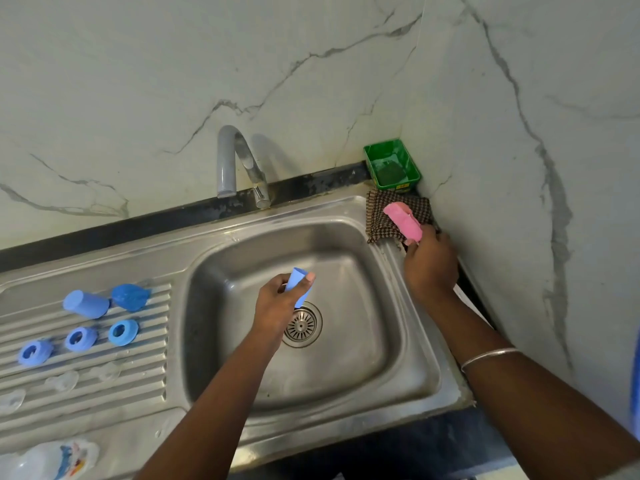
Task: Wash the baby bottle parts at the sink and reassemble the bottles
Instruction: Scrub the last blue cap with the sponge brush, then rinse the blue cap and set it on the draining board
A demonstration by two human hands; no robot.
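Blue bottle cap (298,285) sits over the sink (349,341) basin, my left hand (277,303) fingers clamped round it above the drain (302,325). My right hand (429,263) grips a pink sponge (403,221) over the checked cloth (377,216). I see three blue collars (81,338) and clear teats (62,380) on the drainboard; the green tub (372,161) holds a dark scrubber (391,173).

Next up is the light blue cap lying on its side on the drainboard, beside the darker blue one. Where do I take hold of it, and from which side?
Grip the light blue cap across its round body, coming down from above, fingers on the near and far sides. It lies on its side along the drainboard ridges, closed end left, open end almost against the darker blue cap, so an end-on approach from the right looks blocked.
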